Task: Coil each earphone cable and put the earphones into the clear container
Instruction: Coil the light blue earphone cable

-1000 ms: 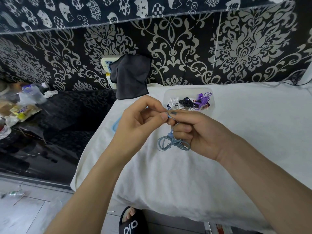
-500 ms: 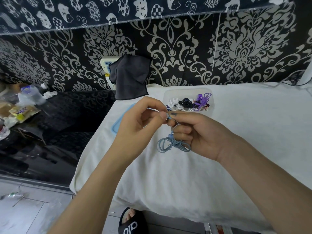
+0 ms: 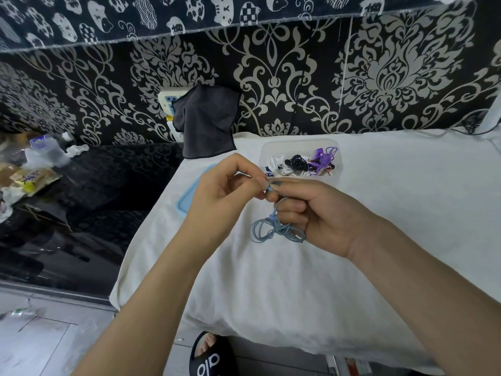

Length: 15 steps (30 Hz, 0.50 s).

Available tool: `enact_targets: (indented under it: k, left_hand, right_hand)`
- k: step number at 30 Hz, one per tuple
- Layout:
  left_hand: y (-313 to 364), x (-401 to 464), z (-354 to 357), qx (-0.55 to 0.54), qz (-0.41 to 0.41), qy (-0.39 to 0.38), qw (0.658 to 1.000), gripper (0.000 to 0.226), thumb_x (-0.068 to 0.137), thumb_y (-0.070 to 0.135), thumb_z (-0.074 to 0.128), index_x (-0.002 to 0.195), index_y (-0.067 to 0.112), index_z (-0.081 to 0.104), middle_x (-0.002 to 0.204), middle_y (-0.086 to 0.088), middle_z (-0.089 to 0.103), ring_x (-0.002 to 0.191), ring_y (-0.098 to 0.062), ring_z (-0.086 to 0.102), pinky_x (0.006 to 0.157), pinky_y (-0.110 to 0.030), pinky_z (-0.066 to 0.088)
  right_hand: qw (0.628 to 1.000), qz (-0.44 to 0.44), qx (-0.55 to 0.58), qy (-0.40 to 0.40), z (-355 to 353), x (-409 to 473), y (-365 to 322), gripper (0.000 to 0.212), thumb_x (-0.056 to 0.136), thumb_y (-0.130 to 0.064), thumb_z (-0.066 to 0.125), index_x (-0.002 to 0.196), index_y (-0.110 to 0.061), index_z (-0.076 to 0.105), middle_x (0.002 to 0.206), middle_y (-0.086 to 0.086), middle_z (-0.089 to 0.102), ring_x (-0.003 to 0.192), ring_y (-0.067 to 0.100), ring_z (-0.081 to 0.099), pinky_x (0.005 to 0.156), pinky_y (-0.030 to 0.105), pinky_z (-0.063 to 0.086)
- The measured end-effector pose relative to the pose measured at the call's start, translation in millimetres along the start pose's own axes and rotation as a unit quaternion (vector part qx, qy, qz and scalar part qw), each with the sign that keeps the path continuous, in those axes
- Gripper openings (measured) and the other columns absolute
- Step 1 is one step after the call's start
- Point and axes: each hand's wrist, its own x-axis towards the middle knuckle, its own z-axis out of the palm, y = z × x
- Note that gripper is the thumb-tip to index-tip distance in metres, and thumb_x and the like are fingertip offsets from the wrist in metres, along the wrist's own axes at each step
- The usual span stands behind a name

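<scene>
A light blue earphone cable (image 3: 273,231) hangs in loose loops under my hands, above the white cloth. My right hand (image 3: 311,213) curls its fingers round the cable and pinches its upper end. My left hand (image 3: 225,196) pinches that same end right against the right fingertips. Behind the hands stands the clear container (image 3: 299,146) holding white, black and purple earphones.
A blue container lid (image 3: 187,196) lies on the white cloth (image 3: 379,226), partly hidden by my left hand. A dark cloth (image 3: 208,123) hangs over a wall socket. Left of the cloth, a black surface carries bottles and packets (image 3: 32,164). A sandalled foot (image 3: 208,354) shows below.
Both hands stay pinched together on the cable end with only small finger shifts. The view has drifted slightly, baring more of the blue lid.
</scene>
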Motion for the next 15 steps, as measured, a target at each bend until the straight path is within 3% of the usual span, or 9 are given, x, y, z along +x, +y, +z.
enact_targets:
  k: [3, 5, 10, 12, 15]
  left_hand:
    - [-2.0, -1.1, 3.4, 0.04, 0.02, 0.01, 0.999, 0.002, 0.088, 0.001, 0.06, 0.087, 0.0, 0.062, 0.079, -0.007, 0.071, 0.076, -0.022, 0.067, 0.081, -0.045, 0.054]
    - [-1.5, -1.5, 5.0, 0.053, 0.038, 0.012, 0.998, 0.004, 0.092, 0.001, 0.059, 0.091, 0.003, 0.063, 0.08, -0.007, 0.071, 0.078, -0.025, 0.068, 0.082, -0.047, 0.055]
    - [2.3, -2.4, 0.9, 0.083, 0.047, -0.002, 0.995, 0.026, 0.093, -0.012, 0.046, 0.098, 0.005, 0.065, 0.088, -0.005, 0.071, 0.083, -0.021, 0.069, 0.083, -0.028, 0.055]
    - [1.5, -3.6, -0.3, 0.126, 0.076, -0.01, 0.989, 0.023, 0.089, -0.011, 0.054, 0.099, 0.007, 0.066, 0.091, -0.004, 0.068, 0.082, -0.02, 0.068, 0.081, -0.026, 0.052]
    - [0.3, -4.4, -0.1, 0.202, 0.143, 0.0, 0.969, 0.018, 0.088, -0.005, 0.068, 0.1, 0.009, 0.07, 0.095, 0.002, 0.065, 0.08, -0.02, 0.067, 0.079, -0.023, 0.053]
  right_hand:
    - [1.0, -0.003, -0.009, 0.013, -1.1, 0.6, 0.7, 0.016, 0.098, -0.003, 0.052, 0.107, 0.0, 0.064, 0.075, 0.002, 0.06, 0.043, 0.004, 0.033, 0.042, 0.014, 0.026]
    - [1.0, -0.007, -0.012, 0.015, -2.7, 0.3, -1.6, 0.016, 0.098, -0.003, 0.052, 0.104, -0.001, 0.066, 0.075, 0.001, 0.06, 0.043, 0.004, 0.032, 0.043, 0.014, 0.024]
    - [1.0, -0.005, -0.009, 0.014, -4.6, -2.0, -4.9, 0.019, 0.097, -0.004, 0.053, 0.095, -0.004, 0.072, 0.076, 0.001, 0.059, 0.044, 0.004, 0.03, 0.044, 0.014, 0.022]
    - [1.0, -0.004, -0.01, 0.019, -5.1, -2.0, -5.2, 0.024, 0.097, -0.004, 0.054, 0.086, -0.007, 0.075, 0.077, 0.002, 0.059, 0.044, 0.004, 0.031, 0.044, 0.015, 0.021]
    - [1.0, -0.004, -0.008, 0.019, -5.3, -2.2, -6.2, 0.019, 0.096, -0.005, 0.054, 0.093, -0.006, 0.073, 0.078, 0.003, 0.058, 0.044, 0.004, 0.031, 0.045, 0.016, 0.021]
